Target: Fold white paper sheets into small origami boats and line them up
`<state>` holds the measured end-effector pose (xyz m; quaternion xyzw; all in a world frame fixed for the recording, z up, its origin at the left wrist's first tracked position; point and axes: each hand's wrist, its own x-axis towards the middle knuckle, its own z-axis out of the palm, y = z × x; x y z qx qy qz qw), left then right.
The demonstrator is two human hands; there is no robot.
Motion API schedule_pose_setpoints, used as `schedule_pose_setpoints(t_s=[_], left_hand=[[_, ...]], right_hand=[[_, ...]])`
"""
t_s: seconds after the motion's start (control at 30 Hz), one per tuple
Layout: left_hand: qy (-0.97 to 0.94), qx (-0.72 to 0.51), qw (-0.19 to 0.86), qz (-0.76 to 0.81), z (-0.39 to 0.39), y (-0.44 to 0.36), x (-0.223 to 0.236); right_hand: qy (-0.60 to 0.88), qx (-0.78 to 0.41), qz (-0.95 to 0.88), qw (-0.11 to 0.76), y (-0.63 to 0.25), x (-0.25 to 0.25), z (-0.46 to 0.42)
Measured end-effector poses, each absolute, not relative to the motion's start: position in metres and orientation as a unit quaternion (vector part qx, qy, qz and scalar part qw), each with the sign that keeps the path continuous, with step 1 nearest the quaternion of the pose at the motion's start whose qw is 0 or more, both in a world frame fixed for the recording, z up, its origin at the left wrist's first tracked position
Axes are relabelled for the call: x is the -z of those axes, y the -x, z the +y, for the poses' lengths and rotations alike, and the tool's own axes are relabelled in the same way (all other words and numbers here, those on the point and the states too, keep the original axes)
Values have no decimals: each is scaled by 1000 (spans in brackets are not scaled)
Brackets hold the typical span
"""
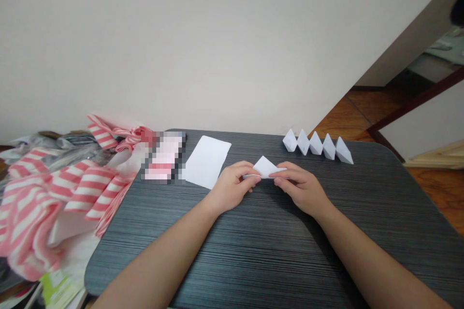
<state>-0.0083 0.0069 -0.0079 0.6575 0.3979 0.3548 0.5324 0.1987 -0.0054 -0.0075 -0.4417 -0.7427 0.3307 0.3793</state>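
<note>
A small folded piece of white paper (266,167) is held between both hands just above the dark striped table (253,251). My left hand (234,187) pinches its left end with curled fingers. My right hand (300,188) pinches its right end the same way. The paper forms a low triangle with its point up. A flat white sheet of paper (206,160) lies on the table to the left of my hands.
Several folded white paper shapes (317,145) stand in a row at the table's far right edge. Pink-and-white striped cloth (54,198) is heaped off the table's left side. A plain wall rises behind; wooden floor shows at the right.
</note>
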Motion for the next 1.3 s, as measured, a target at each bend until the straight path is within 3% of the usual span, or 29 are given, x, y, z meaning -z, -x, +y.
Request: schedule_pose_setpoints(t_s=[0.47, 1.3], left_hand=[[-577, -386, 560, 453, 9, 7, 14], [-545, -389, 593, 447, 12, 3, 7]], right_hand=[[514, -414, -630, 409, -196, 14, -8], [504, -494, -551, 445, -190, 16, -3]])
